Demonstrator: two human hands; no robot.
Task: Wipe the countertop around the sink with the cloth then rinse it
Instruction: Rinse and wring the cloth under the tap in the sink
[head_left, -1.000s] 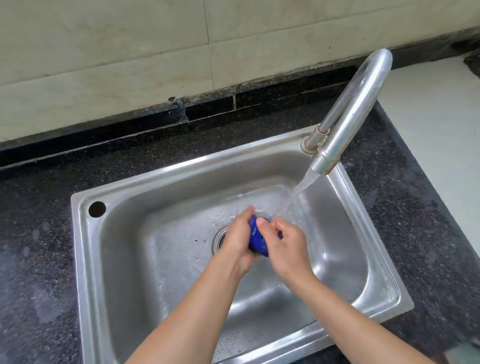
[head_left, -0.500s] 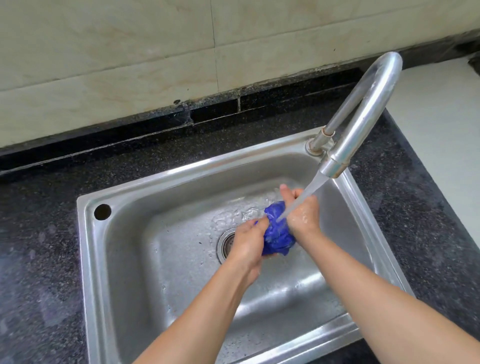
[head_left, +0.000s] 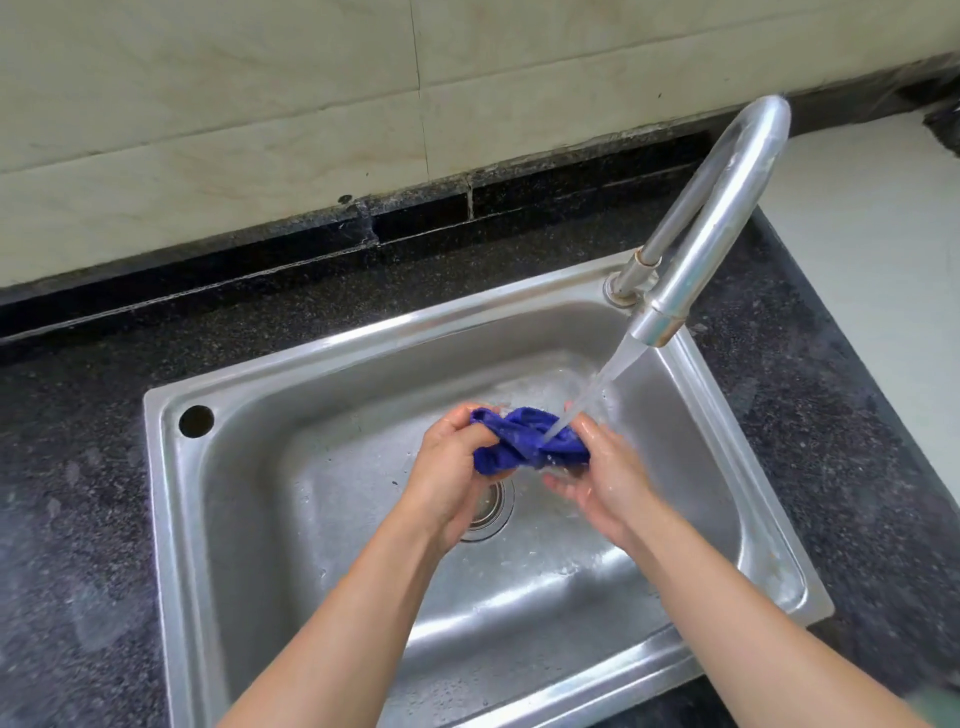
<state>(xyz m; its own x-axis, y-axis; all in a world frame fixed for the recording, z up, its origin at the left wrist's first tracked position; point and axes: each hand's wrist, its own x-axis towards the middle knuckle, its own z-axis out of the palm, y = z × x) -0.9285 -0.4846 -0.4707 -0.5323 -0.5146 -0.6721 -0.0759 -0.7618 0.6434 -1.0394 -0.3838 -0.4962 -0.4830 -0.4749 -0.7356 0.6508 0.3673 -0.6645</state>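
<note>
A wet blue cloth is bunched between both my hands over the middle of the steel sink. My left hand grips its left end, and my right hand holds its right end from below. Water runs from the curved steel tap straight onto the cloth and my right fingers. The drain lies just under my left hand, partly hidden. Dark speckled countertop surrounds the sink.
A black upstand and pale tiled wall run along the back. A round hole sits in the sink's back left rim. The counter ends at the right, with pale floor beyond it.
The cloth has been pulled out from a tight ball into a longer bunch between my hands. My hands have moved apart, and the water now lands on the cloth.
</note>
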